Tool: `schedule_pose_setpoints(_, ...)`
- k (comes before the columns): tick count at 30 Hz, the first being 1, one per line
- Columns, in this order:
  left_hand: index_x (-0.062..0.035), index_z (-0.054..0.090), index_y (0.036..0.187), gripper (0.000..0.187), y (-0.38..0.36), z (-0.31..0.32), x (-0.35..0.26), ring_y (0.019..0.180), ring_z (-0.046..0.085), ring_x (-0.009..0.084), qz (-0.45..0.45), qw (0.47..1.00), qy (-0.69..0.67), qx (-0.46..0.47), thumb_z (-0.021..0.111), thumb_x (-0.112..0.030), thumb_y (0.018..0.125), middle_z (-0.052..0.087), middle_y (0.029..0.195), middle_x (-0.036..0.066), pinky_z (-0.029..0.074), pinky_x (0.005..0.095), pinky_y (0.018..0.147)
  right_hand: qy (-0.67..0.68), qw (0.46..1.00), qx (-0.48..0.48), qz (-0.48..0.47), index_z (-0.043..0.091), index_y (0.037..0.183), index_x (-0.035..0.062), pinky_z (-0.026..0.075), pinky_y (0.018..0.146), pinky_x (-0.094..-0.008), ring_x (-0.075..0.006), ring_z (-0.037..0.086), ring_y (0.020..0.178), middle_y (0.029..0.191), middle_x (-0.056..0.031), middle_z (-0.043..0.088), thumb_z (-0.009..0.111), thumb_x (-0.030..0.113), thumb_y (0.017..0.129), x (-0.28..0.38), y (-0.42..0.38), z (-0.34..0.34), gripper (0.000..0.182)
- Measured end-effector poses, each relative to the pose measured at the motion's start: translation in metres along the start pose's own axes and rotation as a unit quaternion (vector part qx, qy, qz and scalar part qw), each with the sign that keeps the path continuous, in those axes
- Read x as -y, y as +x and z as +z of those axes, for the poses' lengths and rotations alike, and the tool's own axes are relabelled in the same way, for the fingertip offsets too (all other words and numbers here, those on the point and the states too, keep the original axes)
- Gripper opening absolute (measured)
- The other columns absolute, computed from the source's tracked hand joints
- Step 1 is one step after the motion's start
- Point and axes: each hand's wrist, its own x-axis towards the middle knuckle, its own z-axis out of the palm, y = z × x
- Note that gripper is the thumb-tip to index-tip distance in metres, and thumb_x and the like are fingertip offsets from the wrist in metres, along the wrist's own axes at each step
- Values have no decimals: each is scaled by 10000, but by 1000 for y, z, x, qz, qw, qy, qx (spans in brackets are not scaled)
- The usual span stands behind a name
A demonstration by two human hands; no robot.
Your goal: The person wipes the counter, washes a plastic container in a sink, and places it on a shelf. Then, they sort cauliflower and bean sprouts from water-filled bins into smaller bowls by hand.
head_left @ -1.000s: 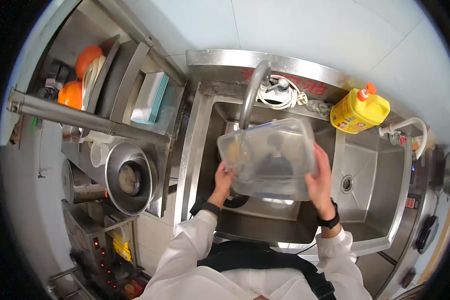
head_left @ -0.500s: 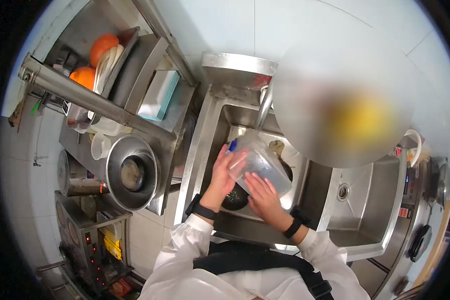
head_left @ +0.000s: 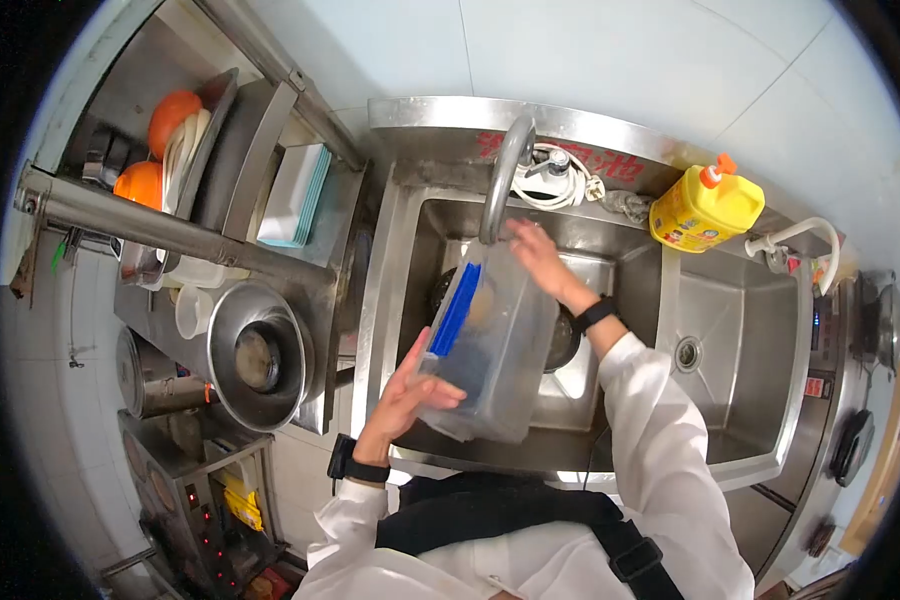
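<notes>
A clear plastic container (head_left: 515,350) with a blue clip strip (head_left: 457,312) along one side is held tilted over the left sink basin (head_left: 560,420), below the tap (head_left: 505,175). My left hand (head_left: 410,395) grips its near left end, thumb and fingers around the edge. At the far end, close to the tap's spout, the fingers of my right hand (head_left: 540,255) are on the container's rim. Behind the container a dark round pan (head_left: 564,342) lies in the basin, mostly hidden.
A yellow jug (head_left: 705,210) with an orange pump stands on the sink's back ledge, beside a coiled white cable (head_left: 560,185). On the left, a steel bowl (head_left: 232,385) sits on the shelf unit. The right basin (head_left: 730,300) has a drain.
The container has turned so its blue strip faces left. My left hand moved nearer to me and left; my right hand moved up to the far end. The view shifted slightly.
</notes>
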Motion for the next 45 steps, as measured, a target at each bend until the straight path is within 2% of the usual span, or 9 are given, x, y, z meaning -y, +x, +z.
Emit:
schedule_pose_setpoints(4,-89,53,1413,804,-12,-23,12,707,633,169,25,991,-132,22,579,-300,843,644,790,132,504,226,618,386,882,-3,271,390,1290,8,298,1012,-362,-244,381,1220,1309,-156,409,433,440,896,-24,-5,-36,586)
schedule_pose_setpoints(6,-56,98,1405,811,-3,-33,23,649,617,135,39,982,-185,15,597,-329,828,636,720,97,487,194,570,407,883,74,223,414,1268,-3,365,944,-335,-209,461,1119,1220,-138,479,456,419,895,-24,-36,-49,564)
schedule_pose_setpoints(11,-24,256,1363,688,46,-67,51,1127,460,187,36,985,-130,-111,524,-410,861,457,1261,118,373,281,917,339,889,216,220,492,1193,-6,492,720,-258,-131,592,849,1011,-86,600,514,346,889,-36,-73,-81,465)
schedule_pose_setpoints(17,-193,146,1415,685,69,-21,45,1327,143,331,-63,987,-53,-139,392,-538,877,81,1473,91,198,579,992,335,895,-37,291,522,848,62,431,457,-187,-45,498,535,639,26,478,515,309,892,10,-113,-85,251)
schedule_pose_setpoints(24,-165,179,1398,703,76,38,35,1261,299,243,-72,995,-65,-34,481,-500,860,262,1412,46,324,477,947,83,992,-96,-16,422,1031,55,451,701,-346,-241,561,769,841,-94,549,581,58,785,100,-150,20,293)
schedule_pose_setpoints(28,-131,98,1413,749,73,34,13,1258,306,240,56,976,-34,-209,521,-418,865,278,1378,121,310,472,978,2,997,-70,-39,403,1003,64,437,652,-413,-384,538,807,885,-181,523,568,65,758,120,-160,31,295)
schedule_pose_setpoints(34,-63,67,1411,598,82,79,7,1352,68,248,220,926,270,-143,340,-318,945,82,1463,159,83,311,1081,377,907,-172,75,436,948,44,484,582,-239,-95,565,721,830,-38,572,494,-19,827,101,-169,27,148)
schedule_pose_setpoints(38,-80,120,1410,571,85,75,36,1356,80,268,184,875,435,-103,250,-385,945,92,1469,137,93,369,1081,596,773,-200,89,450,892,85,447,503,-222,-110,541,598,769,-84,586,542,110,863,80,-183,-10,100)
schedule_pose_setpoints(45,-88,211,1394,559,99,-28,99,1345,144,252,27,902,409,-132,262,-411,941,168,1453,125,146,377,1070,604,757,-228,102,460,888,102,427,492,-217,-120,534,590,715,-61,572,555,159,863,56,-220,-51,113)
